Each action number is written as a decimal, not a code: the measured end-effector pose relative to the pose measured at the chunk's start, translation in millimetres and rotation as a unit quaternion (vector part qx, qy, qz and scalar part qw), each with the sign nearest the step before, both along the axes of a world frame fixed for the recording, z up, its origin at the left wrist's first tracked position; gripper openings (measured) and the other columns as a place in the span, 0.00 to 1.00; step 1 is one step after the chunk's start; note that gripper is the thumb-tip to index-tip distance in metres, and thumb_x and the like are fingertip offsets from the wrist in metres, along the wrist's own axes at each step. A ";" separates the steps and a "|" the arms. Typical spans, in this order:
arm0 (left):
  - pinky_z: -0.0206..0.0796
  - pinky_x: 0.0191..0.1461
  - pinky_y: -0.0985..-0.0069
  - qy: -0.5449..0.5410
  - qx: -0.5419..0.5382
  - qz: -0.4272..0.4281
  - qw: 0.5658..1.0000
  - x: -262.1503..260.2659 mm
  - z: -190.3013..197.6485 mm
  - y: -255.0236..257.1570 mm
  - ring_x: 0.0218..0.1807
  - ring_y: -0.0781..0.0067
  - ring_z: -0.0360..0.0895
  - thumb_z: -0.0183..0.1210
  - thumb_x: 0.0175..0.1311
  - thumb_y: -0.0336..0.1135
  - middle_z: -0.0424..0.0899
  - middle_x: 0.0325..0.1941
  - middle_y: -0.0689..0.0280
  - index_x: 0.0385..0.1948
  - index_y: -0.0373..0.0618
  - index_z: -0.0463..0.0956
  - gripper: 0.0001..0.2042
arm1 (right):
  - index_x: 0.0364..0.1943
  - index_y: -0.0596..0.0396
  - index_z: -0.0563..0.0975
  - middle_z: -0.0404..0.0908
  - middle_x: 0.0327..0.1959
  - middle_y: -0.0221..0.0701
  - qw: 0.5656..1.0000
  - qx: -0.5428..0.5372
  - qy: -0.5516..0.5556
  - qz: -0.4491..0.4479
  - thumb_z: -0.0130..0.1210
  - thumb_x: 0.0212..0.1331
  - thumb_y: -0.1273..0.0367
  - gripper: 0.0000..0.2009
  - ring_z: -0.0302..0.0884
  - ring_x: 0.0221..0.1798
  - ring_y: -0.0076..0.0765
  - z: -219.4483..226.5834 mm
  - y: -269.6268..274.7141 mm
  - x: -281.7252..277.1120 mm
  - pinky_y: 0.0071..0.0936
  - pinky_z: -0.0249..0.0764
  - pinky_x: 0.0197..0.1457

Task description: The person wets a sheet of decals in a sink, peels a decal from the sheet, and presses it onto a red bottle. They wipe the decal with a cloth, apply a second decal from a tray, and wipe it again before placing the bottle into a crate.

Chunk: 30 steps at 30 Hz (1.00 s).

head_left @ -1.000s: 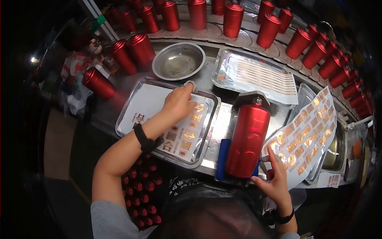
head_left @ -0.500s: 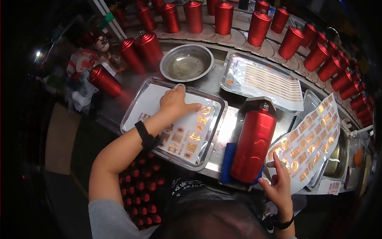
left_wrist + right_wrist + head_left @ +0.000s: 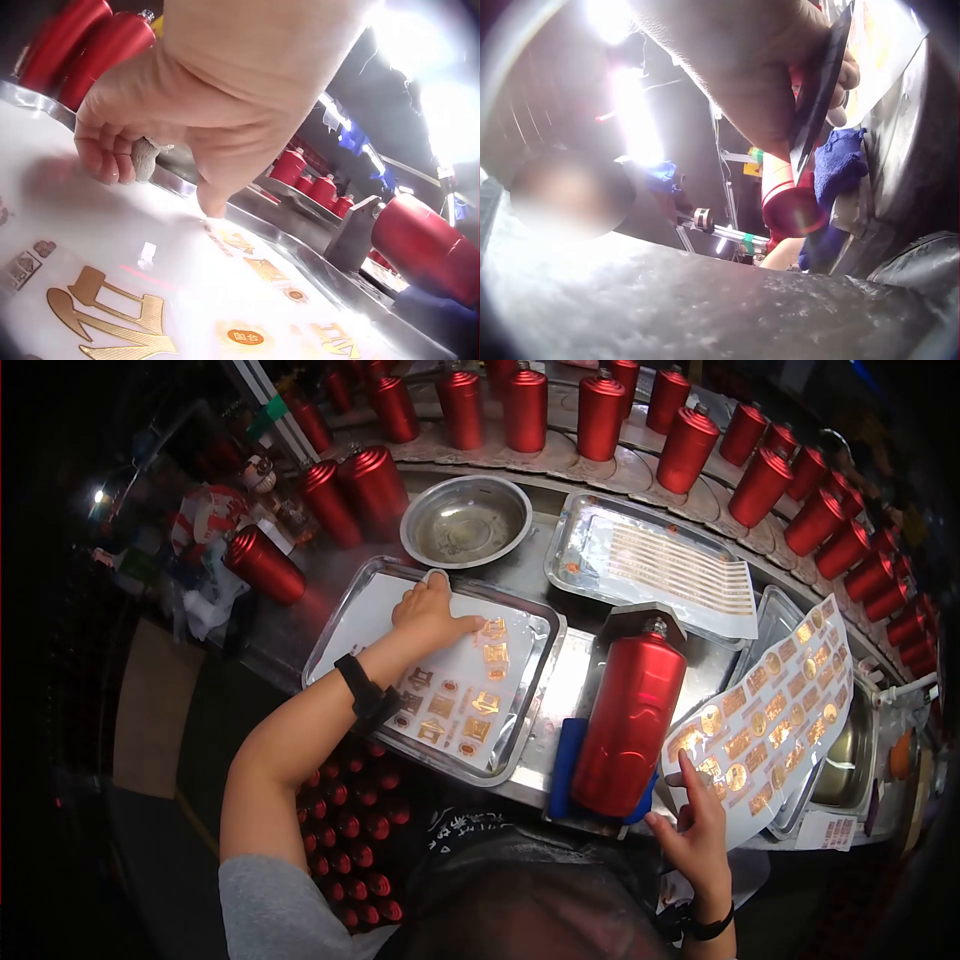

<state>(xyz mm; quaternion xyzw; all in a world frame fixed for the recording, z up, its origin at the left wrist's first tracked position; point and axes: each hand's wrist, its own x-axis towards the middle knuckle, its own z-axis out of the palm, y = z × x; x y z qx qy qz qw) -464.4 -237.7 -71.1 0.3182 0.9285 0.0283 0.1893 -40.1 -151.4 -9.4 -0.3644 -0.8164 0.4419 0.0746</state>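
My left hand point(image 3: 428, 622) reaches over a sheet of gold decals point(image 3: 522, 670) in a metal tray. Its straight thumb touches the top gold decal point(image 3: 494, 628) near the tray's right side. A pale grey finger cover point(image 3: 145, 157) shows among the other fingers. My right hand point(image 3: 698, 840) is beside the base of a red bottle point(image 3: 632, 725), index finger and thumb apart. In the right wrist view its other fingers curl round a dark, flat, straight-edged blade point(image 3: 819, 94). The bottle leans on a stand padded with blue cloth point(image 3: 567, 765). The head view hides the blade.
A metal bowl point(image 3: 466, 520) of water and another tray point(image 3: 572, 575) with a striped sheet stand behind. Right of the bottle lies a large gold decal sheet point(image 3: 735, 745). Red bottles ride a curved conveyor point(image 3: 640, 478) at the back. Red bottles point(image 3: 340, 505) also stand at left.
My left hand has moved left, and the top end of the gold decal under its thumb has shifted left with it. The conveyor bottles have moved left. My right hand stays by the bottle.
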 end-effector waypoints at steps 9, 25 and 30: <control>0.65 0.61 0.61 0.009 -0.001 0.009 1.000 -22.4 -0.7 -13.1 0.60 0.50 0.72 0.71 0.43 0.58 0.75 0.55 0.50 0.52 0.38 0.66 0.39 | 0.68 0.52 0.64 0.77 0.43 0.33 1.000 0.024 -0.006 -0.013 0.67 0.45 0.71 0.40 0.65 0.28 0.26 -3.0 -2.7 3.8 0.23 0.65 0.29; 0.59 0.62 0.56 0.075 0.044 -0.056 0.995 -73.9 3.9 -48.4 0.62 0.47 0.67 0.72 0.39 0.44 0.74 0.55 0.48 0.50 0.42 0.67 0.34 | 0.66 0.53 0.67 0.76 0.42 0.29 0.999 0.017 -0.019 -0.041 0.63 0.44 0.75 0.37 0.64 0.28 0.17 -5.0 -0.4 3.4 0.15 0.62 0.28; 0.59 0.60 0.59 0.035 0.075 -0.101 0.991 -104.9 -6.1 -57.9 0.58 0.54 0.70 0.72 0.36 0.37 0.78 0.49 0.59 0.47 0.46 0.69 0.31 | 0.65 0.53 0.68 0.76 0.41 0.30 0.998 0.034 -0.002 -0.046 0.64 0.45 0.76 0.36 0.64 0.28 0.17 -14.5 -1.9 5.1 0.15 0.62 0.27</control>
